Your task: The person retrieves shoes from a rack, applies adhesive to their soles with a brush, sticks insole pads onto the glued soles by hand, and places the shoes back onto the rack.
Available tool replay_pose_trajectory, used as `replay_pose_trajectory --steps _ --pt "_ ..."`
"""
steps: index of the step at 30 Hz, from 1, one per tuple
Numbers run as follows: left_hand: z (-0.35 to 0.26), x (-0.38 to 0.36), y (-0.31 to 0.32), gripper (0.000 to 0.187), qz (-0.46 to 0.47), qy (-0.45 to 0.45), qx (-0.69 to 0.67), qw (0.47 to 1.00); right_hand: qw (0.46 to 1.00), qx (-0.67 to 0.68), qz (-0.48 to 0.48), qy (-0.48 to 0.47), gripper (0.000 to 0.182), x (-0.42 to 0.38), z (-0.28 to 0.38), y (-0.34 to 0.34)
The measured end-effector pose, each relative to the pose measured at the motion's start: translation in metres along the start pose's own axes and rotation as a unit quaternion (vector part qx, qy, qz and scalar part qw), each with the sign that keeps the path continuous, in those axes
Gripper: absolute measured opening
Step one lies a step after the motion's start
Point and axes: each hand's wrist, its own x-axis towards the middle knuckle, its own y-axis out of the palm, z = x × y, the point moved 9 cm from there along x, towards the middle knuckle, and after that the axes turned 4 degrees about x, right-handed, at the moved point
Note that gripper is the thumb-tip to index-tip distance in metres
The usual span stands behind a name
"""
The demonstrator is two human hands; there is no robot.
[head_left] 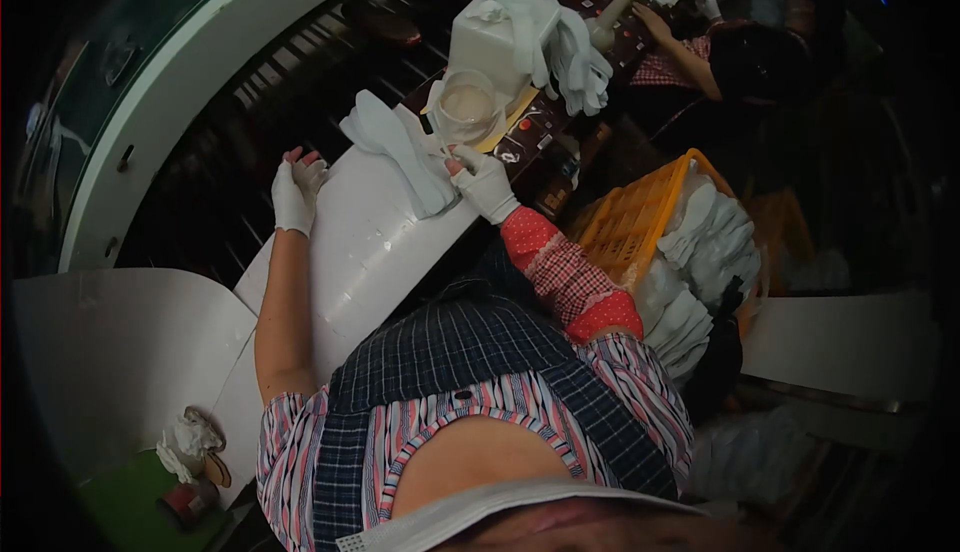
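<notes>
A white glove with bare fingertips covers my left hand, which is raised over the left edge of the white work board. Its fingers are loosely bent and apart, with nothing in them. My right hand, gloved the same way, is closed in a pinch just below a clear round tub. Whatever lies between its fingertips is too small to make out. Close to its left side, flat white sock-like pieces lie across the board.
Behind the tub, a white block carries more draped white fabric pieces. An orange crate full of white pieces stands at my right. Slatted dark machinery runs along a curved pale rim. A co-worker's arm is at upper right.
</notes>
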Motion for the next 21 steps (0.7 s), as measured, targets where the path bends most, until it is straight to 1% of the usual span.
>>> replay_pose_trajectory --steps 2,3,5,7,8,10,11,12,14,15,16,18,19,20,21 --pt "-0.001 -0.001 0.000 0.041 0.014 0.005 0.004 1.000 1.000 0.004 -0.022 -0.006 0.032 -0.001 0.003 -0.002" --pt "0.000 0.000 -0.001 0.041 0.014 -0.008 0.019 1.000 0.999 0.002 -0.033 -0.009 0.032 -0.002 0.003 -0.003" --pt "-0.004 0.011 0.004 0.041 0.018 -0.019 0.036 0.999 0.999 -0.011 -0.029 -0.020 0.029 -0.002 0.004 -0.001" --pt "-0.012 0.018 0.010 0.041 0.003 -0.036 0.119 0.992 1.000 0.011 -0.023 -0.009 0.027 -0.001 0.004 -0.004" --pt "-0.015 0.023 0.016 0.041 0.001 -0.037 0.122 0.992 0.999 0.023 -0.024 -0.016 0.026 -0.002 0.005 -0.005" --pt "-0.038 0.043 0.027 0.040 -0.039 -0.002 0.212 0.976 0.999 0.037 -0.029 -0.022 0.024 -0.005 0.002 0.000" --pt "-0.049 0.051 0.039 0.039 -0.027 -0.001 0.249 0.968 0.998 0.040 -0.030 -0.023 0.023 -0.005 -0.001 0.001" --pt "-0.062 0.060 0.043 0.038 -0.015 0.001 0.277 0.961 1.000 0.019 0.003 -0.006 0.022 -0.004 0.006 0.011" --pt "-0.076 0.082 0.063 0.037 -0.008 0.069 0.307 0.949 0.996 0.059 -0.026 -0.067 0.023 -0.004 0.002 0.014" --pt "-0.090 0.100 0.075 0.037 0.007 0.097 0.448 0.889 0.997 0.038 -0.044 -0.050 0.022 -0.007 0.020 0.009" --pt "-0.098 0.108 0.095 0.037 0.030 0.125 0.575 0.808 0.997 0.035 -0.043 -0.048 0.022 -0.009 0.026 0.007" --pt "-0.112 0.102 0.134 0.044 0.010 0.236 0.601 0.764 0.995 0.091 -0.027 -0.009 0.021 -0.010 0.025 0.012" --pt "-0.097 0.119 0.144 0.050 0.051 0.237 0.628 0.739 0.995 0.098 -0.016 -0.006 0.021 -0.009 0.021 0.012" --pt "-0.084 0.137 0.149 0.056 0.092 0.237 0.652 0.715 0.996 0.075 -0.026 -0.029 0.021 -0.009 0.026 0.009" --pt "-0.081 0.140 0.159 0.061 0.081 0.266 0.676 0.682 0.997 0.051 -0.035 -0.051 0.021 -0.010 0.031 0.006"
